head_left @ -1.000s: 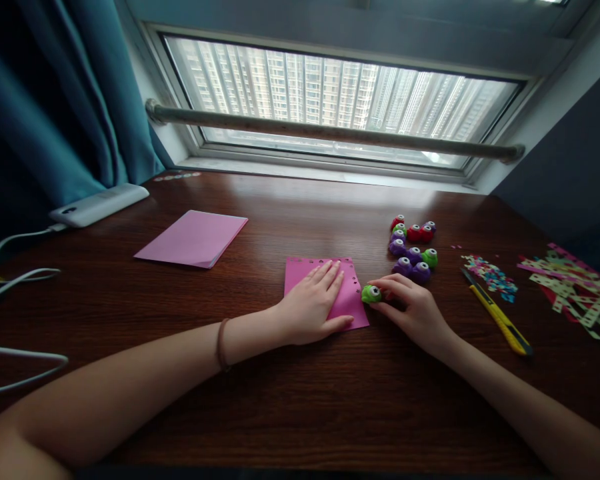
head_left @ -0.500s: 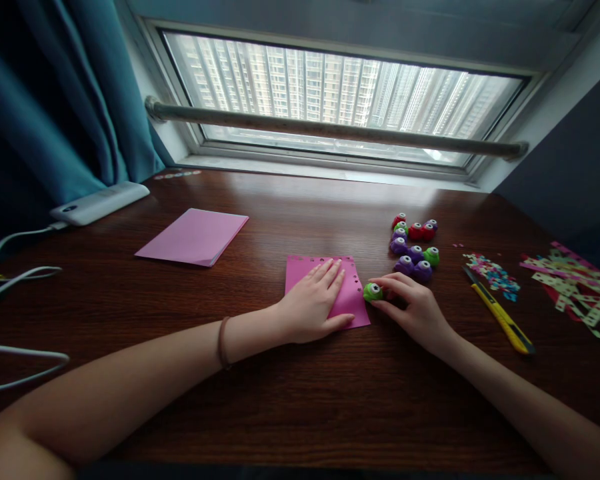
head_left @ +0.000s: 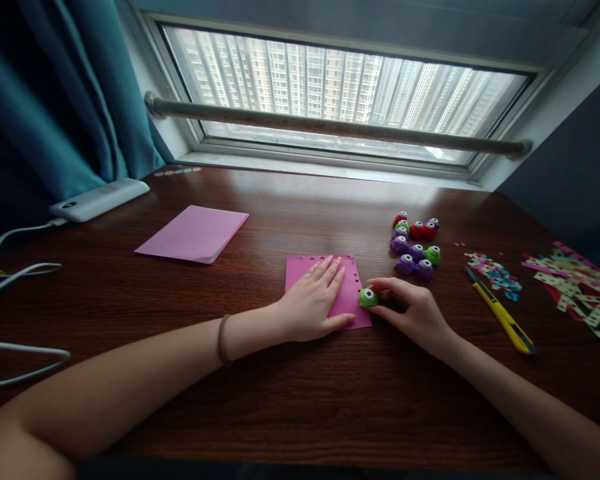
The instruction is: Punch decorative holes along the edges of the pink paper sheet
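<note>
A bright pink sheet of paper (head_left: 347,303) lies on the brown wooden table, with small cut-out shapes along its far and right edges. My left hand (head_left: 313,300) rests flat on it, fingers stretched out. At the sheet's right edge, my right hand (head_left: 413,310) grips a green craft punch (head_left: 368,297) between thumb and fingers. The punch has a white top with a dark star and overlaps the paper's edge. Whether the paper sits inside its slot is hidden.
Several purple, red and green punches (head_left: 414,251) stand beyond my right hand. Farther right are a yellow utility knife (head_left: 504,317), confetti (head_left: 495,275) and punched paper strips (head_left: 575,287). Lighter pink sheets (head_left: 193,235), a white power bank (head_left: 100,200) and a cable (head_left: 25,347) lie left.
My right hand has shifted the green punch slightly left and toward me, onto the pink sheet's right edge. My left hand stays in place.
</note>
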Available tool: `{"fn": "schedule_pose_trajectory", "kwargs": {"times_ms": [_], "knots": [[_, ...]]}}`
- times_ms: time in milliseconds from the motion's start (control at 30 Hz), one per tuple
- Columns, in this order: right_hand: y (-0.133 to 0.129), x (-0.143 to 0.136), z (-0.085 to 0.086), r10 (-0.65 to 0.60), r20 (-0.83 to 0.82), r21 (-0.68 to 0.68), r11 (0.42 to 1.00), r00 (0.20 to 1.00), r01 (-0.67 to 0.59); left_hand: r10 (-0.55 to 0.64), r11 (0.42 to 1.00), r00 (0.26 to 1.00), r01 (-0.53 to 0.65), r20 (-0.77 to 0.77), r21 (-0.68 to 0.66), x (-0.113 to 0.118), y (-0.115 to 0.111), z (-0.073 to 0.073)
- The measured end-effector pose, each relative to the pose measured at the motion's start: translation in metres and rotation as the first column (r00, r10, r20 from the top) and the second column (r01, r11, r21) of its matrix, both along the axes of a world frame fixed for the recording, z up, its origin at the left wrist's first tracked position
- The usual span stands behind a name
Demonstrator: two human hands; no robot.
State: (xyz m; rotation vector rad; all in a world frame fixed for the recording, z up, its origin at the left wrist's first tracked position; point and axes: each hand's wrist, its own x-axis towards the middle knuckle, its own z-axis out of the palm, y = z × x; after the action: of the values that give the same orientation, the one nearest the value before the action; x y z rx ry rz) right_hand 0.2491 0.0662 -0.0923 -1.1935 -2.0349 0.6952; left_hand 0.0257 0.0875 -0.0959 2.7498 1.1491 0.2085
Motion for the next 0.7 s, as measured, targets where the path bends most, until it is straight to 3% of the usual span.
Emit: {"fn": "schedule_pose_trajectory", "kwargs": {"times_ms": [233,500,600,700], "knots": [[-0.001,0.000,0.000,0.024,-0.027,-0.036,0.999,0.999,-0.025,-0.006,0.999,1.000,0.005,0.016,0.050,0.001,-0.002,0.003],[-0.001,-0.002,-0.001,0.037,-0.019,0.015,0.999,0.999,-0.037,-0.085,0.959,0.996,0.087,-0.017,0.271,0.002,-0.009,0.013],[-0.002,-0.002,0.002,0.041,0.021,0.126,0.991,0.999,-0.043,-0.098,0.946,0.995,0.102,-0.027,0.307,0.002,-0.011,0.015],[-0.006,-0.002,0.007,0.011,0.181,0.343,0.937,0.983,-0.073,-0.092,0.942,0.995,0.095,-0.026,0.323,0.002,-0.012,0.015]]}}
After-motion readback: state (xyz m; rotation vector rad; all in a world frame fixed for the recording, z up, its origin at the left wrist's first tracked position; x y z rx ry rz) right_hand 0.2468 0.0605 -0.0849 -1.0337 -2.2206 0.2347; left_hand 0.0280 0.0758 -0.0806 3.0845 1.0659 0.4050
